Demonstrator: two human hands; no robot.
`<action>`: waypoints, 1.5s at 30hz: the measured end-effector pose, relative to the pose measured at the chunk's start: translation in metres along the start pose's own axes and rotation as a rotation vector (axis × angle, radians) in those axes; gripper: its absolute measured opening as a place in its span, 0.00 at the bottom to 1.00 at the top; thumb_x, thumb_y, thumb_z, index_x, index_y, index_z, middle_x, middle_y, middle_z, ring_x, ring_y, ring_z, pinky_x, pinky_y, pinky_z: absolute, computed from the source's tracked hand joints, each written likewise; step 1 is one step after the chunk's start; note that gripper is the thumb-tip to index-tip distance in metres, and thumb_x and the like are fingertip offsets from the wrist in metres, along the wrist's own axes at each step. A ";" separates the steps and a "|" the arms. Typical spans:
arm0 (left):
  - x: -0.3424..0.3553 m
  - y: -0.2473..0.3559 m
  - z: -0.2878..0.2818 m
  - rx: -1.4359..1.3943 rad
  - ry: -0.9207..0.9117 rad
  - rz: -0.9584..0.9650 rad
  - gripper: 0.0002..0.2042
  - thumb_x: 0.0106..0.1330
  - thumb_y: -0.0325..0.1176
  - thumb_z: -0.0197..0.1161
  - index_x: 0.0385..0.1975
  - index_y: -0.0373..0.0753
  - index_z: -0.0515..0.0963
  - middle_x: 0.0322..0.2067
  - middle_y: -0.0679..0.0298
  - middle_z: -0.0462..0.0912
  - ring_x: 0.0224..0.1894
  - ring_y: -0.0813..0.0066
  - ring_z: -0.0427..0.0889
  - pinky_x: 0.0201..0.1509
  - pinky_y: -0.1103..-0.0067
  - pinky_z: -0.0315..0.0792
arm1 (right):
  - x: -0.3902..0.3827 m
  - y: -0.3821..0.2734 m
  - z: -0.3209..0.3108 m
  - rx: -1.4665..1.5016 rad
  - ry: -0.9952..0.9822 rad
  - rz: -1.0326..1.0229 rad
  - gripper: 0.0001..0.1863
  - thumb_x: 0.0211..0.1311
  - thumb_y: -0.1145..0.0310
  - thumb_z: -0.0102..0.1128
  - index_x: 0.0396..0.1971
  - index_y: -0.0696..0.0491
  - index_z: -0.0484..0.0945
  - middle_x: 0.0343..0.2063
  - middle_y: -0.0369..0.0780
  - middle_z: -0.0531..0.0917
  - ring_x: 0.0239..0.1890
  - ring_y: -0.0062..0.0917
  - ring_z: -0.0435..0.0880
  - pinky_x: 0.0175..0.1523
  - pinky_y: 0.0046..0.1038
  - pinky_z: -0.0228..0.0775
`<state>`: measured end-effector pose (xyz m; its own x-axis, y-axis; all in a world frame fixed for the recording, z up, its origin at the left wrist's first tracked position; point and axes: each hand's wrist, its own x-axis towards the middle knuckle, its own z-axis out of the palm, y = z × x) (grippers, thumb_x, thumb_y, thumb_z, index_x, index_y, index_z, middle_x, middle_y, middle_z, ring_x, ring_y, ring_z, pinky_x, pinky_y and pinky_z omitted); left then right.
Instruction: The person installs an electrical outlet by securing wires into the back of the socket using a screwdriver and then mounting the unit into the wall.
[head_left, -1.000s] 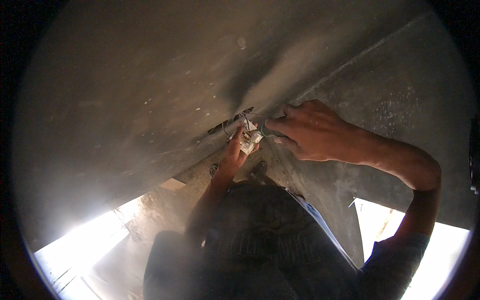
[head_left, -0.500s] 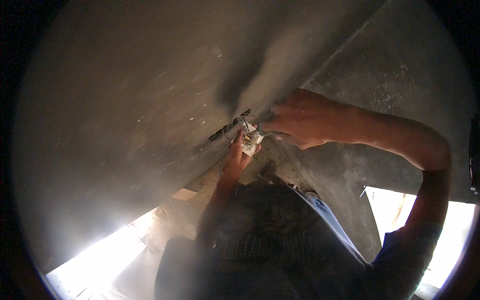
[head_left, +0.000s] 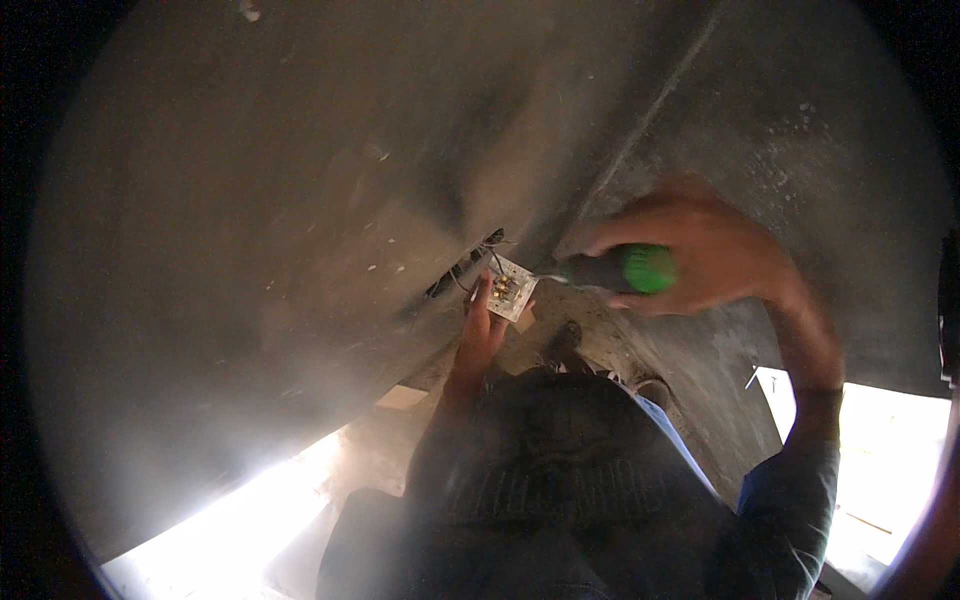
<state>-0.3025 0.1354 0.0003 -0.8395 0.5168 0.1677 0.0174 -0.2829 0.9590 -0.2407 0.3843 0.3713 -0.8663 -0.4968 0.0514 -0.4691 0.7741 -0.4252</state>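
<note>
Plate: a pale square plate (head_left: 515, 292) with brassy terminals (head_left: 502, 289) facing up; it is the clock's centre.
Left hand: the left hand (head_left: 481, 327), at about 7 o'clock, holds the plate, fingers closed on its near-left edge.
Right hand: the blurred right hand (head_left: 705, 250), toward 3 o'clock, fingers wrapped around a screwdriver.
Screwdriver: the green-and-black screwdriver (head_left: 604, 271), at 3 o'clock, shaft toward the plate; whether its tip touches, I cannot tell.
Wall slot: a dark slot (head_left: 455, 272) in the grey wall (head_left: 250, 230), at 10 o'clock, near the plate.
Wires: thin wires (head_left: 462, 283) between slot and plate.
Floor piece: a pale flat piece (head_left: 402, 397), between 7 and 8 o'clock.
</note>
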 end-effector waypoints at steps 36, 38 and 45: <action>0.081 0.124 0.025 1.303 -0.290 0.278 0.09 0.66 0.31 0.63 0.44 0.37 0.81 0.38 0.56 0.82 0.35 0.58 0.83 0.37 0.70 0.76 | -0.375 0.128 0.577 2.073 0.464 1.216 0.28 0.61 0.48 0.59 0.53 0.53 0.73 0.40 0.40 0.81 0.42 0.29 0.81 0.45 0.33 0.76; 0.082 0.121 0.022 1.292 -0.336 0.307 0.08 0.65 0.31 0.63 0.41 0.37 0.81 0.36 0.56 0.81 0.34 0.58 0.82 0.37 0.69 0.76 | -0.360 0.109 0.569 2.073 0.507 1.290 0.24 0.61 0.54 0.59 0.51 0.55 0.73 0.37 0.40 0.82 0.37 0.29 0.82 0.40 0.32 0.77; 0.084 0.109 0.012 1.205 -0.428 0.393 0.06 0.64 0.28 0.62 0.37 0.33 0.79 0.35 0.55 0.80 0.36 0.55 0.81 0.38 0.65 0.74 | -0.295 -0.001 0.513 1.617 0.218 1.570 0.17 0.59 0.69 0.58 0.49 0.55 0.74 0.30 0.41 0.84 0.27 0.28 0.83 0.29 0.30 0.78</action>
<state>-0.3643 0.1579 0.1215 -0.4367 0.8397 0.3227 0.8683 0.2997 0.3952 0.1037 0.3288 -0.1070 -0.3472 0.1124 -0.9310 0.7700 -0.5326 -0.3514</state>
